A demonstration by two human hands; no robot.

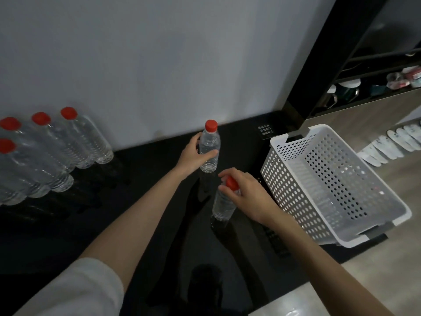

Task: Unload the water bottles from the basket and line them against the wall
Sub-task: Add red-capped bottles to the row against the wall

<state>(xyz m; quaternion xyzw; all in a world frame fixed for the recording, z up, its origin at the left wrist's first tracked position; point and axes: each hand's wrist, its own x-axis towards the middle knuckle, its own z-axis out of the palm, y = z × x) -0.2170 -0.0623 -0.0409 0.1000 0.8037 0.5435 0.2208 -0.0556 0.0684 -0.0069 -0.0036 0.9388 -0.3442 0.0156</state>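
A clear water bottle (209, 147) with a red cap stands upright on the black counter (141, 179), a little out from the grey wall (159, 65). My left hand (196, 153) is wrapped around its body. A second red-capped bottle (224, 201) stands nearer to me, and my right hand (248, 195) grips it at the cap and neck. Several more red-capped bottles (68, 144) stand grouped by the wall at the left. The white perforated basket (296, 201) sits at the right of the counter, tilted, with no bottle visible inside.
A small black sign with white text (265, 132) lies by the wall behind the basket. Dark shelves (376, 83) with cups and containers rise at the upper right. Beyond the counter's right edge, white slippers (391, 144) lie in a row on the floor.
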